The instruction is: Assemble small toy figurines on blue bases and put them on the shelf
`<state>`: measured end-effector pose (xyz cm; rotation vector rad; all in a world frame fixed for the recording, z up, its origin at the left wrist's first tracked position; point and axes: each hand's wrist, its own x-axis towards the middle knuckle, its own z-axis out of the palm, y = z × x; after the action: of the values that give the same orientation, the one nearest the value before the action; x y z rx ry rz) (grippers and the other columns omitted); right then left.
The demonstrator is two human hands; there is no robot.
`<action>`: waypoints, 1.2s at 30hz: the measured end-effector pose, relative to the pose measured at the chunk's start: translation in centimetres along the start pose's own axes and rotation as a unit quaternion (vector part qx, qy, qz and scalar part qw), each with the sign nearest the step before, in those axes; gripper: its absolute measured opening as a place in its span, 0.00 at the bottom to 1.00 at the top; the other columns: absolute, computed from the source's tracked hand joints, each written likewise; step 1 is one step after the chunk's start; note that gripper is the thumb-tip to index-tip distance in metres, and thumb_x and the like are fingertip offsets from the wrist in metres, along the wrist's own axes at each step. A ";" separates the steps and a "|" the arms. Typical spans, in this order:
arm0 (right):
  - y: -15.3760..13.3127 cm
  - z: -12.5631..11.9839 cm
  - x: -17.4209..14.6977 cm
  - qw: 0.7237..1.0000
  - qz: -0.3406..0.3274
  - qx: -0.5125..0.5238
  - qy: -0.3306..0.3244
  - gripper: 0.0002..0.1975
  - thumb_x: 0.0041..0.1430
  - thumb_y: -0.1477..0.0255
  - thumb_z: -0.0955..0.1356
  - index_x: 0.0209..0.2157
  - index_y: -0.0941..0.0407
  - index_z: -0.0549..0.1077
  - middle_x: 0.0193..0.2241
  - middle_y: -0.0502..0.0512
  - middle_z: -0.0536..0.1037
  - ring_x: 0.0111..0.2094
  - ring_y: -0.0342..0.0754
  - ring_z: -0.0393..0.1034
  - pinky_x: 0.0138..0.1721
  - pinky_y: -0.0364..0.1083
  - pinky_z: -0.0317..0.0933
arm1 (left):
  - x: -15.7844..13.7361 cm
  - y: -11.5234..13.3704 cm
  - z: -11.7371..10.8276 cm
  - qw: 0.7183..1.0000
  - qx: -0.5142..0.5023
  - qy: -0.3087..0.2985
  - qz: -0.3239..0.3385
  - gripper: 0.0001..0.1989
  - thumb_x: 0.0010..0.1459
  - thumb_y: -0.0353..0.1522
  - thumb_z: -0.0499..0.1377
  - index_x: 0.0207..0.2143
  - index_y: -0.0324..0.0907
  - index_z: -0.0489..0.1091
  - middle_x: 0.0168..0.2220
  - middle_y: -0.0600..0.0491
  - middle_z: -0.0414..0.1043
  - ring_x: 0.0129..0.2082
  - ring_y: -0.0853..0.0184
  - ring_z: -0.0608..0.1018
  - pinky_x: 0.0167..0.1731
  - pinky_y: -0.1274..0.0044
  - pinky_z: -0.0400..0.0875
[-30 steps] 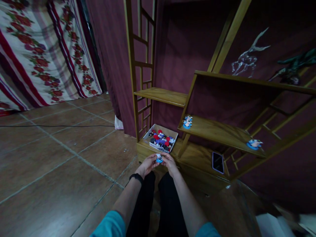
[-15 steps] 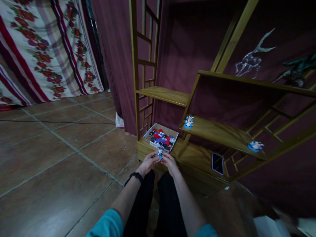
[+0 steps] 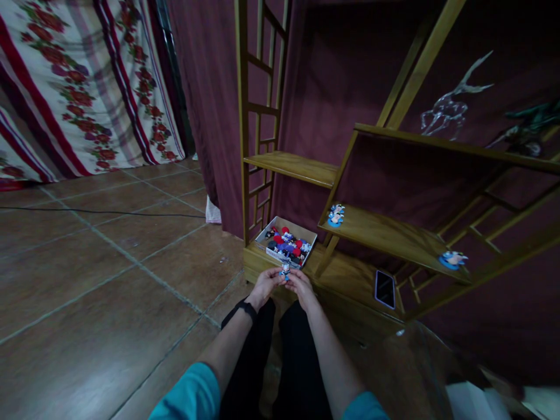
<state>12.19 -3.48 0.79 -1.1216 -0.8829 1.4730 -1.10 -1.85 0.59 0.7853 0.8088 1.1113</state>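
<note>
Lifted a little and tipped more upright than a second ago, the small figurine (image 3: 285, 272) now stands with its blue base beneath it, the hands having risen slightly along with it; I take it as the centre of the clock. Furthest left, toward ten o'clock, hangs a flowered cloth (image 3: 83, 99) with dark red stripes, and a thin black cable (image 3: 105, 212) runs across the tiled floor between nine and ten. At eight o'clock, just beside the figurine, is the left hand (image 3: 263, 285), a black band (image 3: 248, 311) on its wrist, its fingertips narrowed in a pinch on the figurine's side. Straight up at twelve sits an open box (image 3: 275, 255), filled with a jumble of red, purple, black and white pieces (image 3: 286, 242), just beyond the fingertips. At four o'clock the right hand (image 3: 303, 284) pinches the figurine's other side, fingers close together. Between one and two o'clock, what look like two blue-based figurines (image 3: 336, 216) stand on the near end of a wooden shelf (image 3: 389, 233). Around three o'clock a phone (image 3: 385, 289) lies on the lower board (image 3: 345, 277), and further out another figurine (image 3: 454, 260) rests at the shelf's far end. Toward two, higher up, stands a clear animal ornament (image 3: 450, 108); right of it, a dark green ornament (image 3: 531, 128) is too dim to make out.
</note>
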 end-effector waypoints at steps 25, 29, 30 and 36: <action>0.0 -0.1 0.0 1.000 0.004 -0.007 -0.005 0.18 0.39 0.63 0.71 0.35 0.54 0.72 0.30 0.52 0.76 0.29 0.45 0.71 0.32 0.46 0.64 | -0.5 0.1 0.3 1.000 0.016 0.017 0.005 0.19 0.35 0.25 0.67 0.34 0.36 0.72 0.28 0.50 0.74 0.26 0.71 0.74 0.31 0.78 0.67; 0.2 -0.1 0.1 1.000 0.001 0.021 0.001 0.17 0.42 0.63 0.70 0.36 0.54 0.72 0.30 0.52 0.77 0.29 0.44 0.70 0.33 0.45 0.63 | -0.4 -0.1 0.2 0.999 -0.026 0.030 0.010 0.18 0.36 0.24 0.66 0.34 0.37 0.71 0.31 0.49 0.74 0.28 0.71 0.74 0.30 0.80 0.67; 0.3 -0.1 0.1 1.000 -0.007 0.022 0.006 0.17 0.41 0.64 0.70 0.36 0.54 0.72 0.30 0.52 0.76 0.29 0.44 0.70 0.33 0.45 0.63 | -0.4 -0.1 0.2 0.999 -0.035 0.035 0.009 0.17 0.37 0.23 0.65 0.35 0.37 0.71 0.31 0.49 0.74 0.28 0.71 0.74 0.30 0.81 0.67; 0.9 -0.3 0.5 0.999 -0.030 0.028 0.005 0.18 0.39 0.65 0.71 0.36 0.54 0.72 0.30 0.52 0.75 0.28 0.44 0.69 0.32 0.45 0.63 | -0.4 0.1 0.1 0.997 -0.065 0.046 -0.009 0.14 0.42 0.24 0.64 0.36 0.36 0.71 0.31 0.48 0.74 0.27 0.72 0.74 0.27 0.81 0.69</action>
<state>12.24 -3.14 -0.28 -1.0513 -0.8577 1.4328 -1.18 -2.22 0.77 0.6200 0.8110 1.1789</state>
